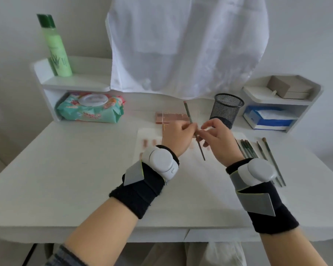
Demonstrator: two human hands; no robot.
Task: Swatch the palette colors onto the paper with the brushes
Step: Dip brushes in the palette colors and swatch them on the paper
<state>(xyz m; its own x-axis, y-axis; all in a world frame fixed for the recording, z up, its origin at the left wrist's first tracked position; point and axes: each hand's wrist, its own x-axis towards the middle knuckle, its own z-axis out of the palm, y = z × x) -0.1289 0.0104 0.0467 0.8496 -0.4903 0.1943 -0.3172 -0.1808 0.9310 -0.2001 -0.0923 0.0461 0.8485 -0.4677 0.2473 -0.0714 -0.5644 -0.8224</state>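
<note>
A brush (192, 125) pinched at mid-handle by both hands, left (178, 136) and right (218, 140), bristles up, above the paper (190, 169). Swatches (149, 143) lie under the left hand; the palette (170, 117) just beyond it. Judged step: readying a brush; next, load colour from the palette.

- Left hand (176, 136) and right hand (218, 139) both pinch one brush (188, 116) above the paper (181, 169).
- Palette (171, 117) lies behind on the worktop (75, 169); spare brushes (258, 150) lie right.
</note>
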